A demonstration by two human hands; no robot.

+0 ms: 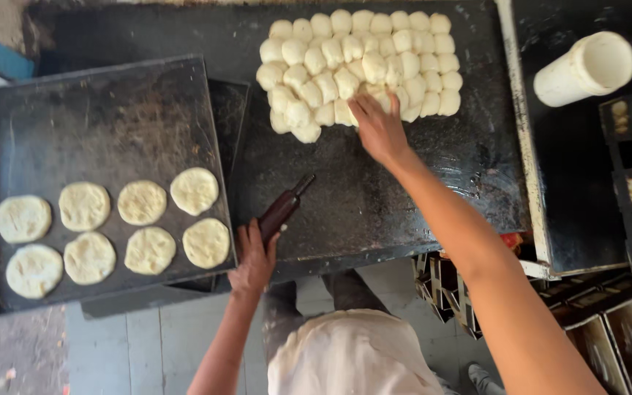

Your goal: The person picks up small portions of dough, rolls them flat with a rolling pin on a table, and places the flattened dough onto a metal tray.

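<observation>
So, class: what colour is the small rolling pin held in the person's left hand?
Dark reddish-brown rolling pin, gripped by the left hand; head view shows it.

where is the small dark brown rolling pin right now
In the head view, the small dark brown rolling pin lies on the dark worktop, gripped by the left hand, just right of the black baking tray of flattened dough rounds.

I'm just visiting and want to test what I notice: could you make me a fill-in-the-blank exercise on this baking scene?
1. The right hand reaches into the cluster of pale raw dough balls on the ____ worktop.
2. The left hand rests on a dark brown wooden ____.
3. The black metal baking tray holds ____ flattened round dough discs.

Missing words: black; rolling pin; eight
</observation>
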